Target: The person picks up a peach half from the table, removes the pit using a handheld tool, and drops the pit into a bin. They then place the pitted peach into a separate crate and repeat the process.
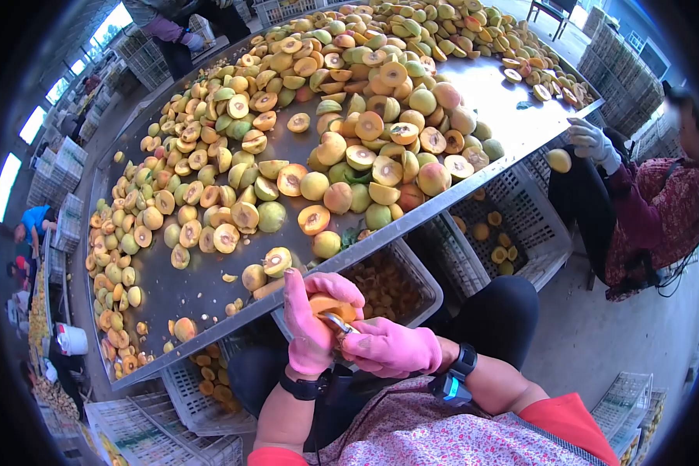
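Observation:
Both my hands wear pink gloves and meet over the near edge of the metal table. My left hand is wrapped round a cut orange-fleshed fruit half. In my right hand is a small metal tool, its curved tip against the cut face of the fruit; the handle is mostly hidden by the fingers. Halved and whole yellow-green fruits lie in a large heap on the table beyond my hands.
Below the table edge stand a crate of small pieces, a crate with fruit halves and another crate at the left. A co-worker sits at the right; another person stands at the far left side.

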The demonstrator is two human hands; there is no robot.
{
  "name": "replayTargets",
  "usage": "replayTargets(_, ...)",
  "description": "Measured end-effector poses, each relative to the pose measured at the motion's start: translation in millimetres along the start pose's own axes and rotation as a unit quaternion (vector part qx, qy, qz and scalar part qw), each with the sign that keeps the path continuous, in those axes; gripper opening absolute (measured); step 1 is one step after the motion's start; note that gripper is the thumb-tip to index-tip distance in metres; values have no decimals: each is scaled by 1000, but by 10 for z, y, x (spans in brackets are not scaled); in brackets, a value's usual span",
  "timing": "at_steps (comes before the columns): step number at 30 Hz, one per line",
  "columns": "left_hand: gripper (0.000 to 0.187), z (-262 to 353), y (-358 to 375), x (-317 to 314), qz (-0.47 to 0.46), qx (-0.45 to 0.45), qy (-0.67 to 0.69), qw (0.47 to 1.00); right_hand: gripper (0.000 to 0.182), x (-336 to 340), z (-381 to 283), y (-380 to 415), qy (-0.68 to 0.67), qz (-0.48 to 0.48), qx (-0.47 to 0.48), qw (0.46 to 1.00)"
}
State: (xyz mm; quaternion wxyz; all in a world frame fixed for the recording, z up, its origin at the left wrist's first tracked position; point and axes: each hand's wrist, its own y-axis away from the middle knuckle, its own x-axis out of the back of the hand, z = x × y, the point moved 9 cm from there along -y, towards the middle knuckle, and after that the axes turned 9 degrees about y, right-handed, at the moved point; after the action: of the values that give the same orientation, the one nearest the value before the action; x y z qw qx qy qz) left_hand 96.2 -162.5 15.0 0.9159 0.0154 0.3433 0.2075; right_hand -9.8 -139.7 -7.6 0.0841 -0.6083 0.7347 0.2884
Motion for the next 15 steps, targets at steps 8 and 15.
replayTargets(8,73,17,58,-172,-30,50,54,997,35,-150,75,113,-89,-111,6,990)
replayTargets(15,60,135,128,106,77,20,94,992,34,-70,-64,226,-60,-85,73,992)
